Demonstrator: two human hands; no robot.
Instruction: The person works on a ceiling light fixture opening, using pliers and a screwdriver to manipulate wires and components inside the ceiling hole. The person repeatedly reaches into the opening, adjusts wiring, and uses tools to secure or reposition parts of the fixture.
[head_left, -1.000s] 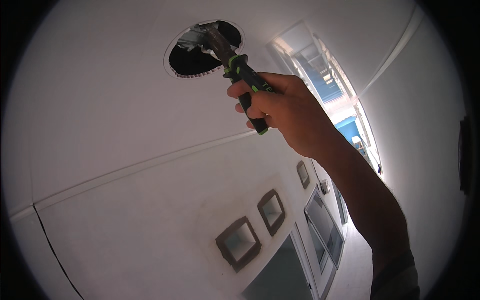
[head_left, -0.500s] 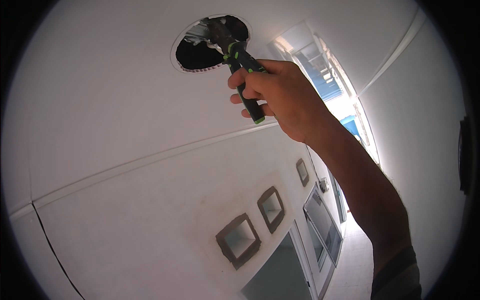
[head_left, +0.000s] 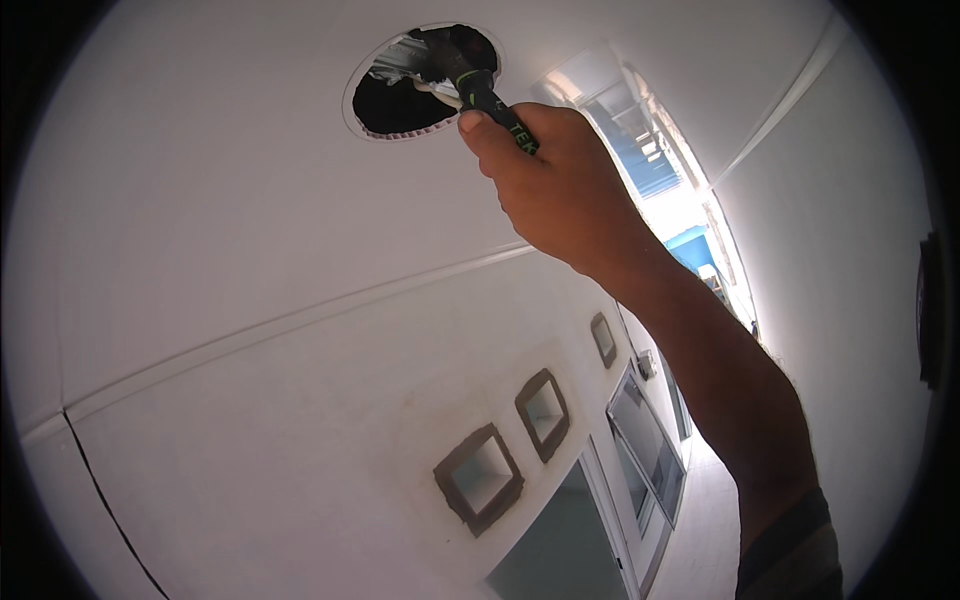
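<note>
The right hand (head_left: 548, 172) has its grip wrapped closed around black-and-green pliers (head_left: 482, 93), their head at a round, ragged-edged hole (head_left: 392, 105) in the ceiling (head_left: 230, 200), near twelve o'clock.

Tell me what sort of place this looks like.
Probably a corridor in a building being finished or repaired: a jagged round hole opens in the white ceiling, rough brownish borders frame square recesses, and a narrow pale floor runs alongside the wall.

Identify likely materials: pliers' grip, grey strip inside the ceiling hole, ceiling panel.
Pliers' grip: probably matte plastic or rubber, black with green accents. Grey strip: likely metal, shiny streaks. Ceiling panel: probably smooth plastic; cut edge looks ribbed, hollow.
</note>
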